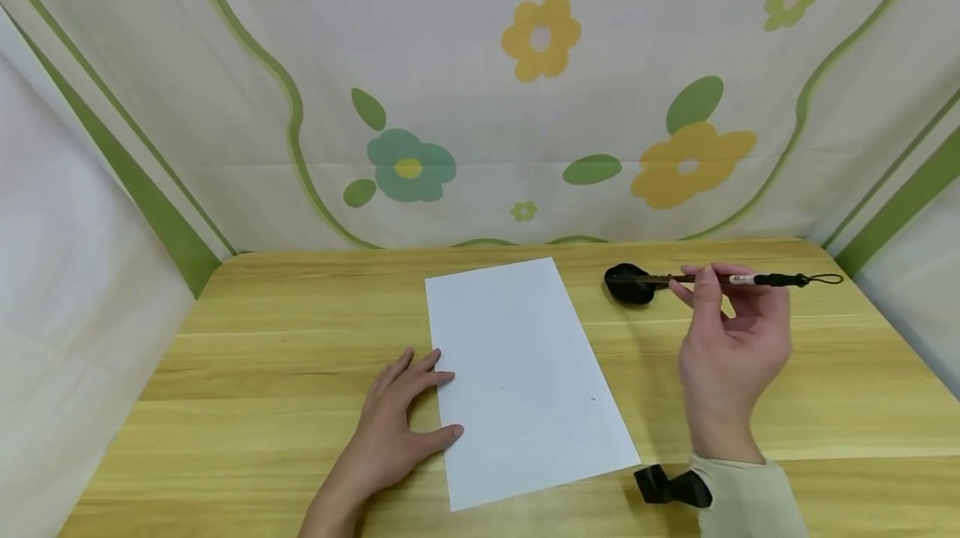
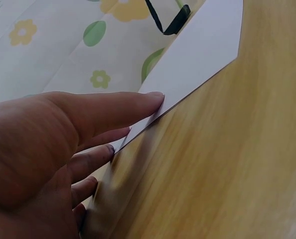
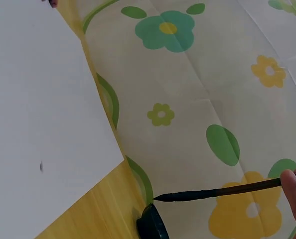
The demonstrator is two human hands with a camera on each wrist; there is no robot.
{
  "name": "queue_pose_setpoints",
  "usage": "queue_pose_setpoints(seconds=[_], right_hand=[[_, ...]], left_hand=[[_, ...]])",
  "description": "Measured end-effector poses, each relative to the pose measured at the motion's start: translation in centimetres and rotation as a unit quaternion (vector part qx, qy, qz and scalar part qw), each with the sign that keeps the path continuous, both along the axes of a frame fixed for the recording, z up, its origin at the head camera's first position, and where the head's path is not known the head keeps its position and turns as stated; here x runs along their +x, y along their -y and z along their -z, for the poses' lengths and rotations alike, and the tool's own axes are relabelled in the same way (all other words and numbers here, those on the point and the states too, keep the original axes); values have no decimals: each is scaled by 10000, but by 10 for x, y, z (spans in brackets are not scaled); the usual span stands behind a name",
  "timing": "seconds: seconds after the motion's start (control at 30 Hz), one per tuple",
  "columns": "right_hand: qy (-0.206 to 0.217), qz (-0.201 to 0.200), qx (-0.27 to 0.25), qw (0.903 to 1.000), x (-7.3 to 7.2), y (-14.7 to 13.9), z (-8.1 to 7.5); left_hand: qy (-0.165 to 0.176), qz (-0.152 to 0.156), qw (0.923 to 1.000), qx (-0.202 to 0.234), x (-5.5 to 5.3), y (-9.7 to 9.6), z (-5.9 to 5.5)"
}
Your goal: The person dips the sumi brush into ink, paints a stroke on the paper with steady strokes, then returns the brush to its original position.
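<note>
My right hand [image 1: 735, 355] pinches a writing brush [image 1: 780, 279] by its shaft, held nearly level with its looped end toward the right. In the right wrist view the dark, pointed brush tip [image 3: 170, 197] shows just above the rim of a small black dish [image 3: 153, 224]; from the head view it overlaps that dish [image 1: 628, 294]. A white sheet of paper [image 1: 517, 380] lies slightly turned on the table. My left hand [image 1: 393, 430] rests at its left edge, fingers spread and straight, thumb and fingertips on the paper.
The wooden table [image 1: 285, 371] is backed by a flower-printed cloth [image 1: 465, 47], with more cloth at both sides. A small dark mark [image 1: 592, 398] shows near the paper's right edge. A black object [image 1: 667, 488] sits against the right sleeve [image 1: 746, 496].
</note>
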State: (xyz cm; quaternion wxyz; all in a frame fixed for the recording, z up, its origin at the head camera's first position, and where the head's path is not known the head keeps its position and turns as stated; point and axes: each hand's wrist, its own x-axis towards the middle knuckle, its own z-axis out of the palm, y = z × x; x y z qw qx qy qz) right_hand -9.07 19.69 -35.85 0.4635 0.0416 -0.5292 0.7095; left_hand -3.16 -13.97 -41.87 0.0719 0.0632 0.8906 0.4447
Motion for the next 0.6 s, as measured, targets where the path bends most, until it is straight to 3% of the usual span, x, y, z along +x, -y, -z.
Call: queue_pose_setpoints(seconds=[0.33,0.6], right_hand=[[-296,-694,-246,9968,12,18,-16],[-222,-1007,-91,9946,16,47,-15]], left_hand=[[-15,-14,10000,64,1,-1,-2],[-46,12,10000,63,-2,-4,1]])
